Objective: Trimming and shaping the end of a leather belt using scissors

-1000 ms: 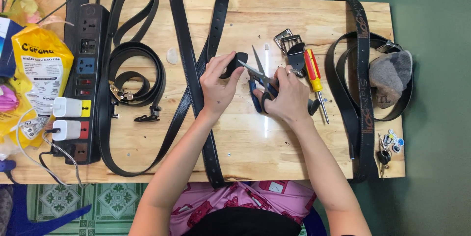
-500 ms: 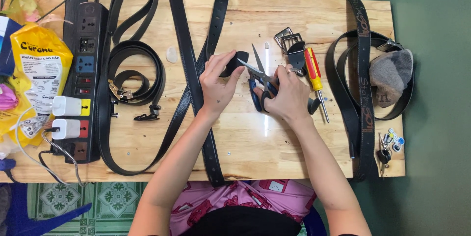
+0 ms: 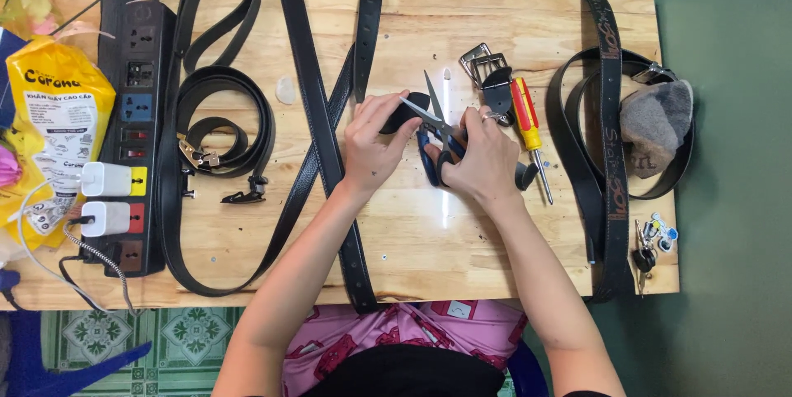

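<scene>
- Far left of the frame, a black power strip (image 3: 132,133) lies along the table (image 3: 412,240) edge, with coiled black belts (image 3: 219,129) beside it.
- Centre, the left hand (image 3: 371,149) pinches a short black strap piece (image 3: 404,112), fingers curled shut on it.
- Just right, the right hand (image 3: 478,158) grips blue-handled scissors (image 3: 437,129), blades slightly parted at the strap.
- A red-handled screwdriver (image 3: 528,133) lies right of that.
</scene>
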